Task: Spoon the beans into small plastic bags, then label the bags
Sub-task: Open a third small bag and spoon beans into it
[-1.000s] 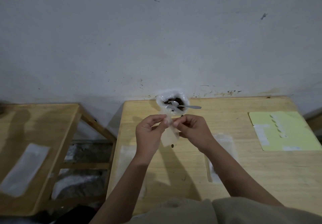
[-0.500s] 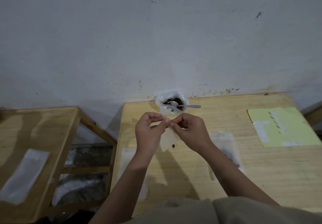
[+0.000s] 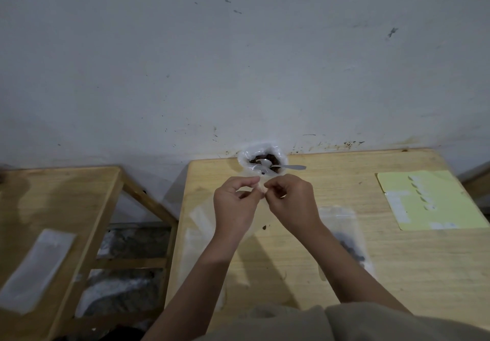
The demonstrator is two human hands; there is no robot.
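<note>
Above the wooden table (image 3: 397,266), my left hand (image 3: 234,205) and my right hand (image 3: 290,202) pinch the top edge of a small clear plastic bag (image 3: 261,217) between thumbs and fingertips. The bag hangs below my hands with a few dark beans at its bottom. Behind my hands, against the wall, stands the big open bag of brown beans (image 3: 262,160) with a metal spoon (image 3: 289,167) lying in it, handle to the right. A filled small bag (image 3: 344,237) lies flat on the table under my right forearm.
A yellow label sheet (image 3: 427,200) with white stickers lies at the table's right. Empty clear bags (image 3: 197,234) lie flat at the table's left. A second wooden table (image 3: 79,197) on the left holds a long clear bag (image 3: 37,263). A grey wall rises right behind.
Both hands have kept pinching the small bag's top and drifted slightly, fingertips working closer together. The head view has tilted a little. Spoon and bean bag have not moved.
</note>
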